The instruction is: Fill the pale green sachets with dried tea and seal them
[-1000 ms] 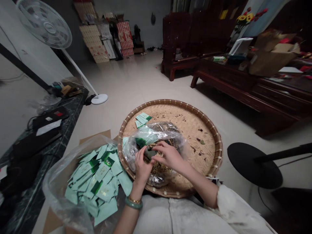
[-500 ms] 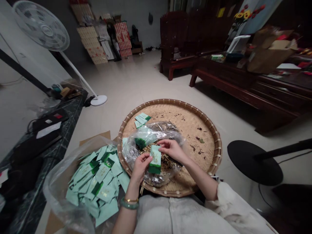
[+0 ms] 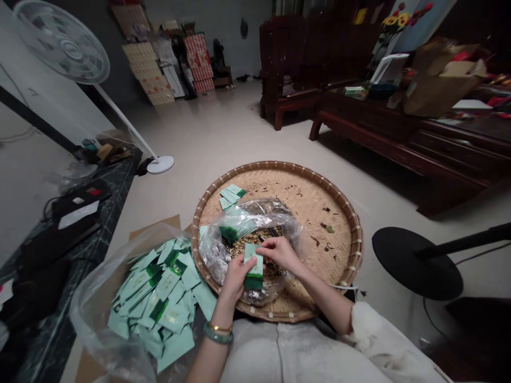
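My left hand point(image 3: 236, 276) grips a small green tea packet point(image 3: 253, 281) by its left side, with the thumb on its front. My right hand point(image 3: 281, 253) is closed in a pinch at the packet's upper right corner. Below both hands is an open clear plastic bag point(image 3: 211, 244) holding loose dried tea leaves point(image 3: 239, 247) with dark and pale bits. More flat green packets point(image 3: 239, 223) lean inside the bag at its far left. A slim dark object point(image 3: 273, 232) lies on the leaves; its kind is unclear.
The bag sits on a round woven bamboo tray point(image 3: 319, 186) with stray leaves and a few fanned packets point(image 3: 232, 194). To the left, a large plastic bag point(image 3: 91, 319) holds a heap of plump green packets point(image 3: 167, 287). A black stand base point(image 3: 415, 263) is at right, a white fan point(image 3: 72, 49) at left.
My left hand has shifted right and its thumb now lies over the packet's front. My right hand has dropped slightly, and the dark object in the bag has come into view.
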A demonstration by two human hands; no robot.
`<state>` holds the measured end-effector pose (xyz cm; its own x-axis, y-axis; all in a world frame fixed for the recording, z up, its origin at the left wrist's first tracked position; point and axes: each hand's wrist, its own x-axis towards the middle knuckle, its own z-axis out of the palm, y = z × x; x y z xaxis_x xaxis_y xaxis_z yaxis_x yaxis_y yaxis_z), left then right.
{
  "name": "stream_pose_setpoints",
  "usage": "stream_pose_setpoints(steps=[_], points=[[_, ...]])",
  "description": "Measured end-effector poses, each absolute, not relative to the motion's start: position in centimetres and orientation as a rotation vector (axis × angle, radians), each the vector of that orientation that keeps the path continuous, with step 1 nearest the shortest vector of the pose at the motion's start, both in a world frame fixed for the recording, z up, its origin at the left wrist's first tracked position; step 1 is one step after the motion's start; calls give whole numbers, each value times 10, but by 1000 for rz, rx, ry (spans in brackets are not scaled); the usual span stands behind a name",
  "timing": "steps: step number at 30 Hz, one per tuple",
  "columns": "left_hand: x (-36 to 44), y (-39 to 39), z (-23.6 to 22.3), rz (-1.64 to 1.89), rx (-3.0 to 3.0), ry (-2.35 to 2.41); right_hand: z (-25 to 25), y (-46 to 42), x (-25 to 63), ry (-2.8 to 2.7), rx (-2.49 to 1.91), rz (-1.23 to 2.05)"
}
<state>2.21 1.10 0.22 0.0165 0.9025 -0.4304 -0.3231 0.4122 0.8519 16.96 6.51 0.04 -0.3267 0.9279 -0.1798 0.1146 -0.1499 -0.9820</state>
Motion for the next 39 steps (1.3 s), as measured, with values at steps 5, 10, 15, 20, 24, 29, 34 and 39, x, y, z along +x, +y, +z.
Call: stream_pose_setpoints(steps=[5, 10, 15, 20, 24, 29, 34, 39], points=[[27, 8, 2, 1016, 514, 1150, -7, 63, 179, -1597, -1257, 1147], [27, 10, 2, 1093, 487, 1184, -19, 53, 193, -2144, -1601, 427], [25, 10, 8, 1118, 502, 1173, -27, 55, 193, -2245, -1830, 453], [19, 8, 10, 1145, 501, 1202, -19, 67, 209, -1962, -1591, 866], [15, 9, 10, 1110, 544, 1241, -1, 63, 224, -1741, -1439, 1206], [15, 9, 9, 1036, 639, 1282, 26, 55, 225, -1732, -1294, 1733], [16, 6, 11, 905, 780, 1285, 44, 60, 213, -1911, -1154, 1601], [16, 5, 11, 893, 766, 1282, 41, 62, 208, -2002, -1168, 1383]])
